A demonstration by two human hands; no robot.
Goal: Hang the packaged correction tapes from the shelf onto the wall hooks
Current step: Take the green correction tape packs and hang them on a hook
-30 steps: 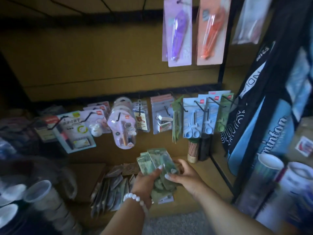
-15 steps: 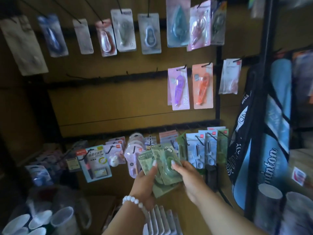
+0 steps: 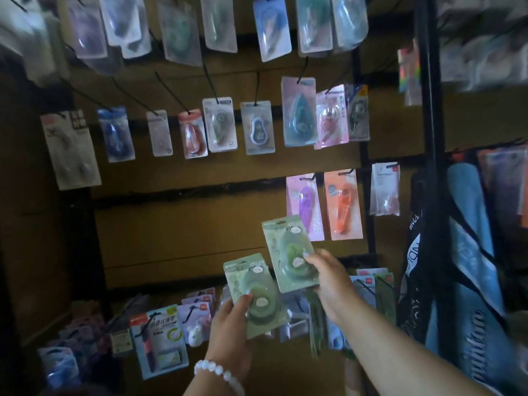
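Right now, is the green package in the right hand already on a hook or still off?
Off. The right hand holds the green package below the purple package; no hook passes through it.

I see two bare forearms with no sleeves. My left hand [image 3: 228, 318] wears a bracelet of round white beads [image 3: 217, 372] just below it at the wrist. My right hand [image 3: 331, 278] wears nothing, and its nails look pale and longish.

Dim light is falling over a brown board wall [image 3: 177, 230] crossed by dark rails [image 3: 183, 192]. A black upright post [image 3: 428, 138] is standing at the right, blue bags [image 3: 468, 252] hanging beside it.
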